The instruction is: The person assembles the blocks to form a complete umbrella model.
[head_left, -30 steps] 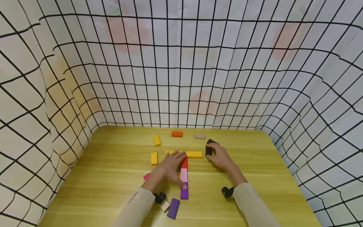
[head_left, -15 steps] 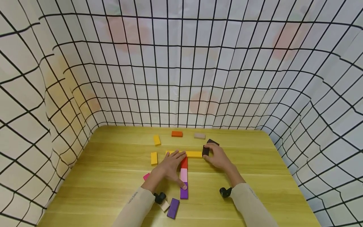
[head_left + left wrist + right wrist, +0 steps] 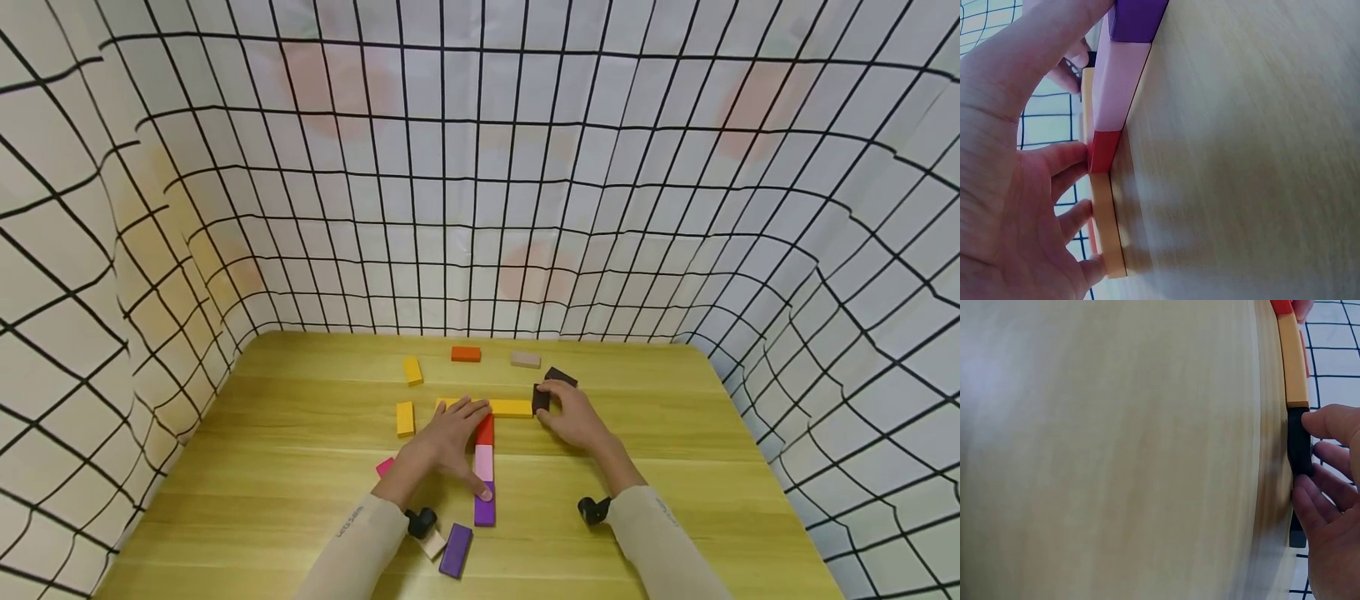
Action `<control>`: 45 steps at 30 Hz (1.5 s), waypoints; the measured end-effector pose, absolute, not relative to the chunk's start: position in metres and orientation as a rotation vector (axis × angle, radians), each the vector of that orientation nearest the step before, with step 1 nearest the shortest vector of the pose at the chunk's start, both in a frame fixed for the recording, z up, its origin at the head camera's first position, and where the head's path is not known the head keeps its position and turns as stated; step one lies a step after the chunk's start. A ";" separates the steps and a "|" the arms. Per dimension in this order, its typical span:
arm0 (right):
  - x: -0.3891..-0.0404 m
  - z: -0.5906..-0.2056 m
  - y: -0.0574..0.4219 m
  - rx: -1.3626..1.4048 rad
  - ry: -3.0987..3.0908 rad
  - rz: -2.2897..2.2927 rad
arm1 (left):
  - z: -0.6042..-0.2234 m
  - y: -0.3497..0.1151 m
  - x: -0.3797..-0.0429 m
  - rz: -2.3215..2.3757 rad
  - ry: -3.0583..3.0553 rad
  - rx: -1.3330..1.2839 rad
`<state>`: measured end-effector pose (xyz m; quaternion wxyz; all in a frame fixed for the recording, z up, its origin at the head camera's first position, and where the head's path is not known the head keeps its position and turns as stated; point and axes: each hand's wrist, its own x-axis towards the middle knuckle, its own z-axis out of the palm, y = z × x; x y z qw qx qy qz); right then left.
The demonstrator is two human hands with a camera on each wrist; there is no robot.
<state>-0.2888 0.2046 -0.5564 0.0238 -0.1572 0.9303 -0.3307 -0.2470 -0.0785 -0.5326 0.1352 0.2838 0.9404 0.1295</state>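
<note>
A yellow row of blocks [image 3: 512, 408] lies crosswise, and a column of a red block [image 3: 485, 430], a pink block [image 3: 483, 462] and a purple block [image 3: 484, 513] runs down from it. My left hand [image 3: 447, 442] is spread over them, fingertips on the yellow row and around the red block, thumb on the purple one. At the row's right end my right hand [image 3: 579, 417] pinches a black block [image 3: 1299, 440] between thumb and fingers. That block touches the yellow end. Behind the right fingers lies a second black block [image 3: 562, 377].
Loose yellow blocks [image 3: 405, 418] lie at the left. An orange-red block [image 3: 466, 354] and a greyish block [image 3: 525, 360] are at the back. Near my left forearm are a loose purple block [image 3: 456, 550], a cream block [image 3: 432, 545] and a magenta block [image 3: 385, 467].
My right hand has slid the black block left until it meets the end of the yellow row. The left hand has stayed in place on the blocks.
</note>
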 end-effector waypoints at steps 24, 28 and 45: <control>-0.285 -0.562 0.206 -0.483 2.891 -1.034 | -0.531 -0.078 -0.246 0.370 2.732 0.827; -0.285 -0.563 0.206 -0.497 2.899 -1.026 | -0.532 -0.077 -0.246 0.392 2.734 0.835; -0.286 -0.549 0.211 -0.495 2.854 -1.136 | -0.531 -0.078 -0.245 0.387 2.740 0.838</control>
